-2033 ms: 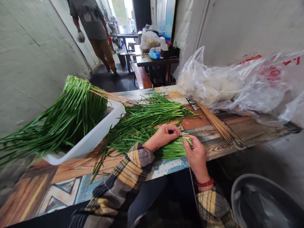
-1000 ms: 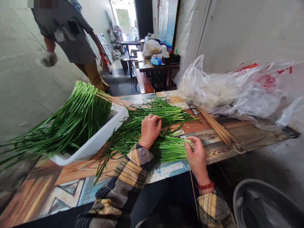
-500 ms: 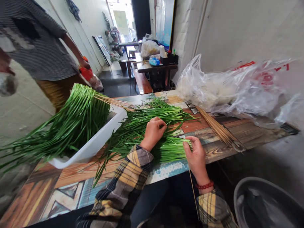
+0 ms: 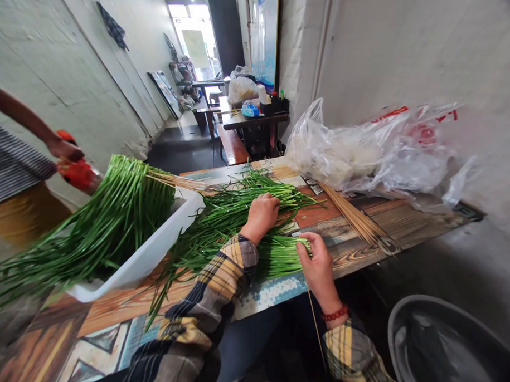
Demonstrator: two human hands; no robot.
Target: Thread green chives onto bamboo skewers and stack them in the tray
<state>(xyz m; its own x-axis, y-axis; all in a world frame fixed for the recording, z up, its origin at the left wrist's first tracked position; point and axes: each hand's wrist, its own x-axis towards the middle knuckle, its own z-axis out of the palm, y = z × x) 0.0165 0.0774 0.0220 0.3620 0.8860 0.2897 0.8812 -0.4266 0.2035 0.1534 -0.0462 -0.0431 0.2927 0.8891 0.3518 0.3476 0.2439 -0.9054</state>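
Cut garlic chives (image 4: 238, 204) lie in a loose green pile on the table. My left hand (image 4: 262, 216) rests over this pile, its fingers curled down among the stems; whatever is between the fingertips is hidden. Nearer to me, a flat row of chives (image 4: 280, 256) lies side by side, stem ends to the right. At those ends my right hand (image 4: 317, 265) is closed on a thin bamboo skewer (image 4: 315, 318), which hangs down below the table's edge. The skewer's upper end is hidden by the fingers and stems.
To the left, a white plastic tub (image 4: 139, 265) holds a thick skewered bunch of chives (image 4: 133, 203). Bare skewers (image 4: 350, 214) lie right, before clear plastic bags (image 4: 365, 150). A grey basin (image 4: 442, 353) stands below right. A person (image 4: 21, 177) carries a red item at far left.
My left hand has moved slightly away from me, onto the upper stems of the pile. My right hand keeps its grip at the stem ends. The person has moved further left, partly out of view.
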